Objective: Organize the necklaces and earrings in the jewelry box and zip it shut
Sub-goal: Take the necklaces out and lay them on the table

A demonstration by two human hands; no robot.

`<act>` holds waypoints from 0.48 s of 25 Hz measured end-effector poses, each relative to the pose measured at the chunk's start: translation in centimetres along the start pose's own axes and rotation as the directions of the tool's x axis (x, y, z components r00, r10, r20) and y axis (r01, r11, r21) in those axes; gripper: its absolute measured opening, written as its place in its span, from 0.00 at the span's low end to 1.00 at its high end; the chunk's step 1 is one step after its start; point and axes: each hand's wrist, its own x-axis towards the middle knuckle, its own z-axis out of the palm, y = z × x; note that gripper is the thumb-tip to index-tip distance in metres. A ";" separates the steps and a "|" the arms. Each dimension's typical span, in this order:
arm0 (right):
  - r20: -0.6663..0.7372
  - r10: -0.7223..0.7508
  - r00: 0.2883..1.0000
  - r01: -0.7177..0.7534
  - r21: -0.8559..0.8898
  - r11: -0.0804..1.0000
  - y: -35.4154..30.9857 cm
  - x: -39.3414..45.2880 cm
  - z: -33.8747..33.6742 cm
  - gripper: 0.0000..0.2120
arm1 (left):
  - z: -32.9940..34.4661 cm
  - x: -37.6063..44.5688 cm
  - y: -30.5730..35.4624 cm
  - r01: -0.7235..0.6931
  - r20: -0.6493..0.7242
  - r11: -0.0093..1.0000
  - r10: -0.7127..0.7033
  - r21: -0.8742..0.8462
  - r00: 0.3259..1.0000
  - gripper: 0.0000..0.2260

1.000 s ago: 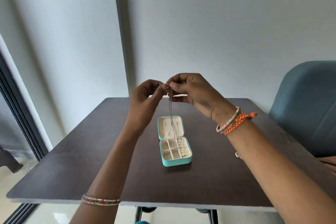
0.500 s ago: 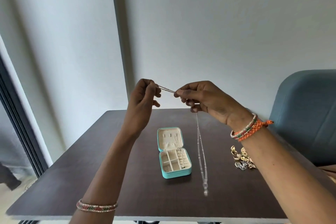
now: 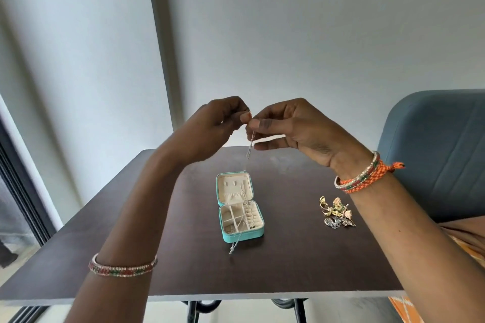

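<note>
A small turquoise jewelry box (image 3: 242, 235) lies open on the dark table (image 3: 301, 257), its cream lid flat behind the divided tray. High above it, my left hand (image 3: 210, 128) and my right hand (image 3: 296, 128) meet fingertip to fingertip, both pinching the top ends of a thin silver necklace (image 3: 249, 148). The chain hangs straight down over the box, and its pendant end (image 3: 232, 248) dangles just past the box's front edge. A heap of gold and silver earrings (image 3: 336, 214) rests on the table to the right of the box.
A blue-grey upholstered chair (image 3: 433, 152) stands at the table's right side. Pale walls rise behind the table, with a dark window frame (image 3: 23, 191) at the left. The table's front edge (image 3: 236, 296) is near me, and orange fabric (image 3: 467, 246) shows at lower right.
My hands have come together again after holding the chain ends apart. The hanging necklace has swung left, from right of the box to over it.
</note>
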 end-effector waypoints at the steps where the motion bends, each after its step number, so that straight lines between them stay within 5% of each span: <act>1: -0.019 -0.007 1.000 0.007 -0.006 1.000 0.1 0.0 0.0 0.05 | -0.3 0.0 -0.2 0.018 0.071 1.000 -0.016 -0.023 0.997 0.09; 5: -0.086 0.002 0.996 -0.005 -0.037 0.999 0.5 0.0 0.3 0.05 | -0.8 -0.8 -0.8 0.095 0.295 0.992 -0.068 -0.079 0.953 0.10; 9: 0.051 0.120 0.992 -0.127 0.193 0.973 0.8 0.1 1.7 0.05 | 0.0 -1.5 -1.0 0.113 0.228 0.971 -0.064 -0.209 0.971 0.09; 12: 0.077 0.157 0.985 -0.164 0.108 0.980 1.1 0.1 2.0 0.04 | 0.1 -1.7 -1.4 0.069 0.130 0.994 -0.057 -0.087 0.990 0.09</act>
